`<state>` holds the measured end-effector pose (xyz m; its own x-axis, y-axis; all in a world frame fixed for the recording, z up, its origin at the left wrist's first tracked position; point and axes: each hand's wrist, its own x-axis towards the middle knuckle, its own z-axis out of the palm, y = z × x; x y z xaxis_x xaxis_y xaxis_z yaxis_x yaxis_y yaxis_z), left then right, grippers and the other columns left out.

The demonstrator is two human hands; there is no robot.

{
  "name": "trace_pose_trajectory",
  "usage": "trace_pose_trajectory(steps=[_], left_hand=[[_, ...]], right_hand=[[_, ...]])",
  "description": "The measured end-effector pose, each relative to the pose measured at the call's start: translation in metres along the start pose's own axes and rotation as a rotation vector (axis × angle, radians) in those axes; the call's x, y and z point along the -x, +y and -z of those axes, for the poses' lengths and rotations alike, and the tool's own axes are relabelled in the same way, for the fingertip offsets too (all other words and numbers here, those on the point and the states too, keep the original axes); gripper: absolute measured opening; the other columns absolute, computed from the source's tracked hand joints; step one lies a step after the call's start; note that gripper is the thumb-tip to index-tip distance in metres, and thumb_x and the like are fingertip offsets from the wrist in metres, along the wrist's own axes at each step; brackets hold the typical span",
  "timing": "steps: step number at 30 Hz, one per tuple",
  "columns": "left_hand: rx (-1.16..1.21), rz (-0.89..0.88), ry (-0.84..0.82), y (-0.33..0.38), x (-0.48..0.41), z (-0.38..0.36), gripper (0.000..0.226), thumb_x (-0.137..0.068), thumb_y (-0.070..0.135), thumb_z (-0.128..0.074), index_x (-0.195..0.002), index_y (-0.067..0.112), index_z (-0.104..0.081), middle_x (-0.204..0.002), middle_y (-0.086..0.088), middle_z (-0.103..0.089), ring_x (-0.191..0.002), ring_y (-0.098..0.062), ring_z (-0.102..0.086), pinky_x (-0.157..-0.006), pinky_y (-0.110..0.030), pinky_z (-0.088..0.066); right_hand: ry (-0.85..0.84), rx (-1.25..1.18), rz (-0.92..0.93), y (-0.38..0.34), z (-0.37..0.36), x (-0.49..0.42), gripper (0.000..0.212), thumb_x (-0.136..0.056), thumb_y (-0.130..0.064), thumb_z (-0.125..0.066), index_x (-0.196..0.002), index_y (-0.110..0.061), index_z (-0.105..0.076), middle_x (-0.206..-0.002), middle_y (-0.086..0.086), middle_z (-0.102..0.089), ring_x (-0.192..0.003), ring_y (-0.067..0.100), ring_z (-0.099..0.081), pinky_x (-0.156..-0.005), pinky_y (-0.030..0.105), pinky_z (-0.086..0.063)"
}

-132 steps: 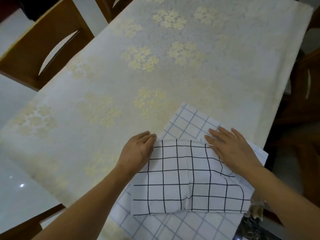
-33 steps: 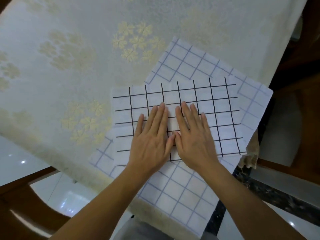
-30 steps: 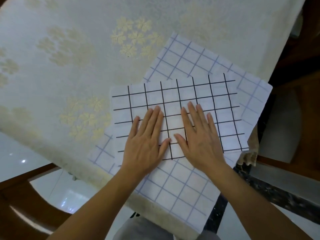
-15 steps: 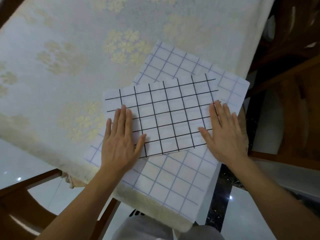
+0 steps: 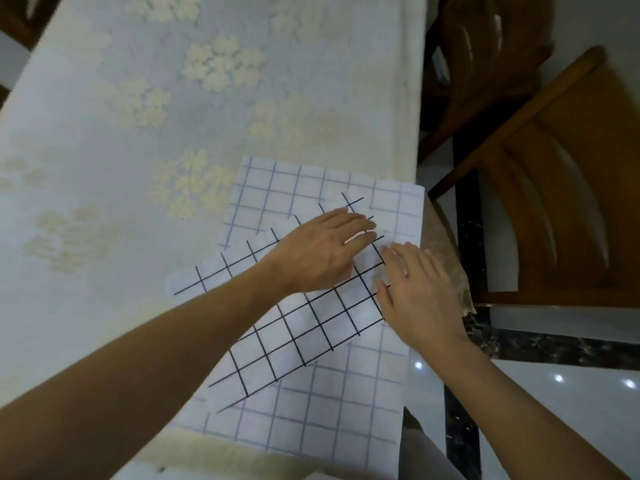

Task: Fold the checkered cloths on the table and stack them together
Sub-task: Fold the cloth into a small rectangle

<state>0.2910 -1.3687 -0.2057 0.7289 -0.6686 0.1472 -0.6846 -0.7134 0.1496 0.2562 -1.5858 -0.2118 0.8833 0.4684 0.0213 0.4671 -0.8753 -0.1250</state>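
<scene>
Left hand [image 5: 322, 252] is open, fingers straight and together, palm down on the upper right corner of the black-grid cloth [image 5: 304, 327], forearm crossing in from lower left of frame. Right hand [image 5: 419, 292] is also open, fingers extended flat, resting on that cloth's right edge just below and right of the left hand; the fingertips of the two hands are close, near touching. Some motion blur on the right hand, so exact contact is hard to read. The black-grid cloth is folded to a rectangle, lies rotated diagonally, centre right of frame. It sits on top of the blue-grid cloth [image 5: 311, 188], a larger piece lying square to the frame, showing above and below the black-grid one and reaching the table's right edge. Both are on the cream floral tablecloth [image 5: 138, 133], which fills the left and top of frame. Wooden chair [image 5: 571, 202] at upper right, beside the table. Glossy white floor tiles [image 5: 554, 410] at lower right, with a dark marble strip [image 5: 554, 349] across them.
</scene>
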Motion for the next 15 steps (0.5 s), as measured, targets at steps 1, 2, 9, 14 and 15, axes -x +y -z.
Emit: trace_pose_trajectory(steps=[1,2,9,14,15], left_hand=[[-0.008,-0.053,-0.029,-0.006,-0.009,-0.002,0.050,-0.081,0.013,-0.067,-0.129,0.000,-0.060,-0.134,-0.020,-0.059,-0.122,-0.036,-0.056,-0.109,-0.046,-0.042],[-0.014,-0.097,-0.059,-0.012,-0.018,-0.004,0.050,-0.079,0.012,-0.068,-0.127,0.000,-0.060,-0.131,-0.021,-0.060,-0.119,-0.036,-0.058,-0.106,-0.045,-0.045],[-0.016,-0.321,-0.172,-0.042,-0.061,-0.017,0.033,-0.084,0.008,-0.062,-0.116,0.000,-0.065,-0.117,-0.016,-0.064,-0.101,-0.033,-0.061,-0.090,-0.041,-0.051],[-0.017,-0.375,-0.228,-0.051,-0.079,-0.024,0.033,-0.088,0.017,-0.060,-0.118,0.005,-0.064,-0.114,-0.012,-0.063,-0.101,-0.031,-0.061,-0.089,-0.043,-0.052],[-0.016,-0.385,-0.240,-0.053,-0.082,-0.025,0.032,-0.089,0.019,-0.056,-0.117,0.006,-0.065,-0.113,-0.012,-0.063,-0.099,-0.031,-0.061,-0.088,-0.044,-0.052]], right_hand=[[0.001,-0.015,-0.009,-0.001,-0.002,0.000,0.049,-0.096,-0.028,-0.054,-0.138,-0.005,-0.052,-0.137,0.015,-0.055,-0.127,0.030,-0.051,-0.111,0.048,-0.039],[0.009,-0.027,-0.020,-0.001,-0.003,-0.001,0.049,-0.094,-0.028,-0.054,-0.137,-0.004,-0.052,-0.136,0.015,-0.055,-0.126,0.030,-0.051,-0.109,0.047,-0.040],[0.108,-0.030,-0.213,-0.009,-0.019,-0.011,0.044,-0.087,-0.025,-0.059,-0.127,-0.007,-0.060,-0.116,0.009,-0.062,-0.101,0.027,-0.058,-0.085,0.041,-0.048],[0.165,-0.022,-0.304,-0.007,-0.031,-0.019,0.039,-0.087,-0.020,-0.057,-0.122,-0.006,-0.064,-0.103,0.008,-0.062,-0.087,0.026,-0.056,-0.072,0.040,-0.046],[0.161,-0.018,-0.312,-0.007,-0.032,-0.021,0.038,-0.087,-0.021,-0.059,-0.122,-0.006,-0.064,-0.102,0.008,-0.062,-0.087,0.026,-0.056,-0.072,0.040,-0.045]])
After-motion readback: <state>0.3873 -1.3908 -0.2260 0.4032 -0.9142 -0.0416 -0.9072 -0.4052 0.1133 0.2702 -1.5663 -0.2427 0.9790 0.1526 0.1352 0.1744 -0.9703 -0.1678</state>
